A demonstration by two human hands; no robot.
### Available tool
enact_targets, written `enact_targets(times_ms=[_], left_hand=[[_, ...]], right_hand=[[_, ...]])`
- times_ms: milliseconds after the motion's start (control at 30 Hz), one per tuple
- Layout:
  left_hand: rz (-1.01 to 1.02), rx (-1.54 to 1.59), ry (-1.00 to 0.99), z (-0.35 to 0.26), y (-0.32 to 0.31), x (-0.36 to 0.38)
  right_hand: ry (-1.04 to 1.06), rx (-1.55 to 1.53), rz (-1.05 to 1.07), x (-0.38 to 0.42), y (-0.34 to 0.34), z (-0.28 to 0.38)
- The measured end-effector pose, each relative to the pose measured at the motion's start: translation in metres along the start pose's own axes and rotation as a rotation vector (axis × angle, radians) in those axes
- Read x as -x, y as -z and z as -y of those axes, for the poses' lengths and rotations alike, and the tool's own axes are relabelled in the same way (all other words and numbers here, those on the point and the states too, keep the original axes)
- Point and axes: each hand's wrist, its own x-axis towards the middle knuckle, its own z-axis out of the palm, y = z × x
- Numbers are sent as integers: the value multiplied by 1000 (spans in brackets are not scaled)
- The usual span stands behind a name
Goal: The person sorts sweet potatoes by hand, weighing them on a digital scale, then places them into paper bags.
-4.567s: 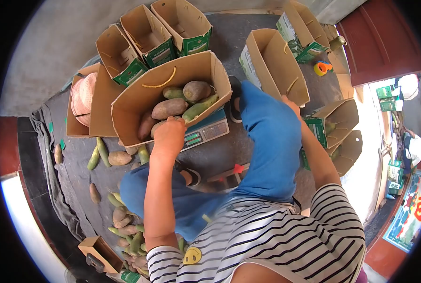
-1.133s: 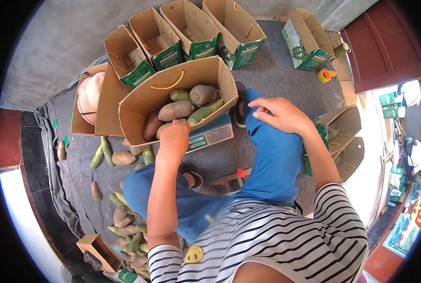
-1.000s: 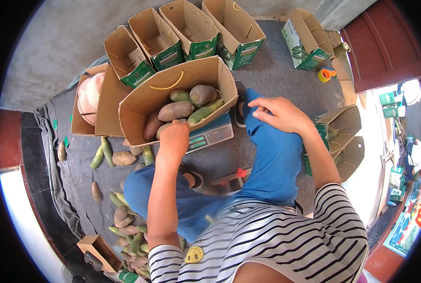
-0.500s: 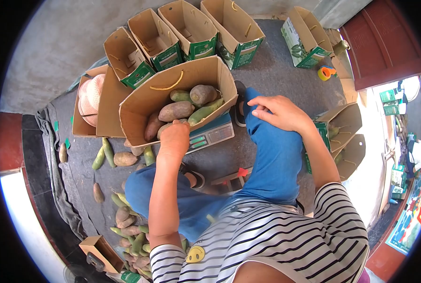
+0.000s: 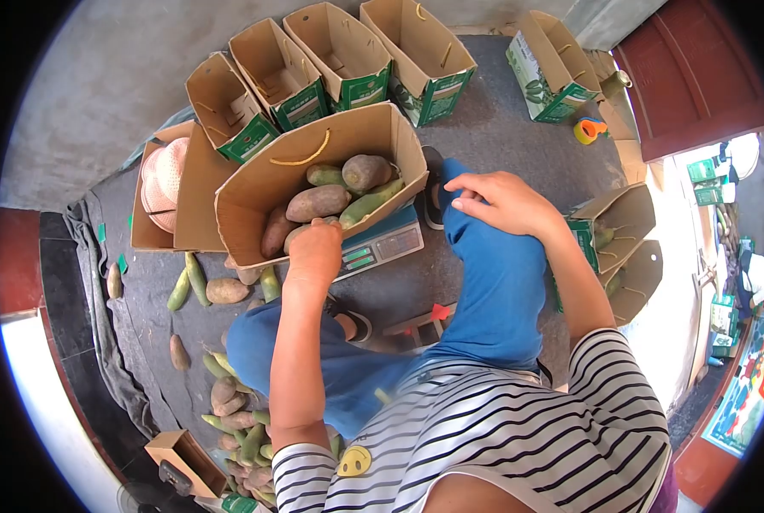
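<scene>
My left hand [image 5: 316,252] is closed over the near rim of a cardboard box [image 5: 253,201], its fingertips partly hidden inside. Brownish-purple root vegetables [image 5: 318,203] and long green ones [image 5: 371,202] lie in this box, which has a yellow rope handle [image 5: 301,157]. Beneath the box is a blue platform scale [image 5: 392,244] with a lit green display. My right hand [image 5: 503,202] rests on my knee in blue trousers, fingers stretched out and holding nothing.
Several carton boxes [image 5: 339,51] line the wall. A box holding a pink hat [image 5: 165,184] stands left. Loose root vegetables [image 5: 249,445] are heaped on the floor at lower left. Orange tape [image 5: 589,131] lies at upper right; boxes with vegetables [image 5: 630,286] stand right.
The whole view has shifted very slightly. Both hands, the box and its vegetables keep their places relative to each other.
</scene>
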Motion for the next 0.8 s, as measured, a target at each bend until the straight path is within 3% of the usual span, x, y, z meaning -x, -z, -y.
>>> enact_targets(times_ms=[800], left_hand=[[-8, 55, 0, 1, 1, 0]], right_hand=[[5, -1, -12, -3, -5, -2]])
